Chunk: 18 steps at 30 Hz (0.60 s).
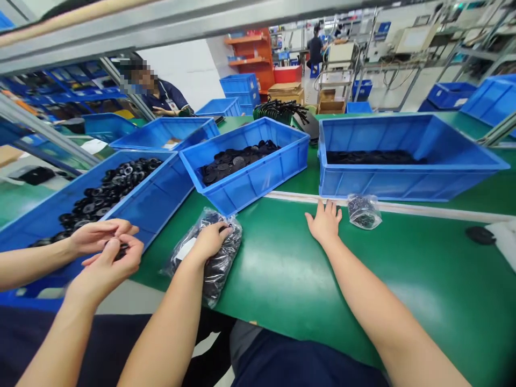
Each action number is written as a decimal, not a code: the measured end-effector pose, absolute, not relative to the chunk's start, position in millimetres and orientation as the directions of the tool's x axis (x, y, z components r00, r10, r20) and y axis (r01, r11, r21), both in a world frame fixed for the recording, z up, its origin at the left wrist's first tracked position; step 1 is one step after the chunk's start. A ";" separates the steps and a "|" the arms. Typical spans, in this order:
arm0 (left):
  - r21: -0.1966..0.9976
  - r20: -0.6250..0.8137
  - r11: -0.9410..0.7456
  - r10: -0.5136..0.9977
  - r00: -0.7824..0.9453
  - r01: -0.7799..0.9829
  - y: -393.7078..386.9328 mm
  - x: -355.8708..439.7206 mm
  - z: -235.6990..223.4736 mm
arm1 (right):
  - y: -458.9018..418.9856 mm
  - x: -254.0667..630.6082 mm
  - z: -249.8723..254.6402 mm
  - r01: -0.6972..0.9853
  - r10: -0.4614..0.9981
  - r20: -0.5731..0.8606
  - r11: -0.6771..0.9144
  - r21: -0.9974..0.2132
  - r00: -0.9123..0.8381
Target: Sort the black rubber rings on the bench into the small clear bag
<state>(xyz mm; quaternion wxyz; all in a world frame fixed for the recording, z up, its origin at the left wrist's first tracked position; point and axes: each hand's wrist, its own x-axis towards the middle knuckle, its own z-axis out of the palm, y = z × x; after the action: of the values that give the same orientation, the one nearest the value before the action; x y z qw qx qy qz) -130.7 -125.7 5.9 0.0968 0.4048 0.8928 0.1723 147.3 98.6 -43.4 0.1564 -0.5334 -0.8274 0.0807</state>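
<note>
My left hand (pixel 212 242) lies over a clear plastic bag (pixel 220 269) of small black parts, its fingers curled at the bag's upper side. A white label shows on the bag, partly under my wrist; what lies beneath my fingertips is hidden. Farther right, my right hand (pixel 325 224) rests on the green table (pixel 274 279) with fingers spread and nothing in them. Just beside it, to the right, is a smaller clear bag (pixel 364 211) with little dark pieces inside.
Blue bins of black parts stand at left (pixel 161 183), in the middle (pixel 258 183) and at right (pixel 387 183). A co-worker's hands (pixel 107 252) hold a small black part at left. A black disc (pixel 480 235) lies far right. A metal rail (pixel 201 27) crosses overhead.
</note>
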 end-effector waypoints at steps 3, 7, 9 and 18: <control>0.441 0.044 0.623 0.705 -0.708 0.647 -127.5 -125.9 9.4 | 93.4 150.4 -43.4 0.851 0.909 0.184 0.415 -0.322 -0.374; 0.515 0.182 0.610 0.609 -0.772 0.603 -120.4 -114.3 10.8 | 91.6 149.8 -39.1 0.871 0.921 0.155 0.389 -0.302 -0.357; 0.586 0.235 0.587 0.536 -0.811 0.559 -118.2 -111.7 9.2 | 95.2 148.5 -38.1 0.887 0.937 0.136 0.347 -0.304 -0.320; 0.931 0.242 0.189 0.321 -0.916 0.312 -103.9 -90.8 19.3 | 92.7 134.2 -40.5 0.851 0.931 0.086 0.361 -0.382 -0.356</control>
<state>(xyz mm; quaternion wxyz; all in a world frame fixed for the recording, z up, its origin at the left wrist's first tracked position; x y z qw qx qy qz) -90.8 -103.9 19.3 0.0038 0.2055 0.7712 0.6026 134.2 92.7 -40.5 0.1455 -0.5487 -0.8119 0.1366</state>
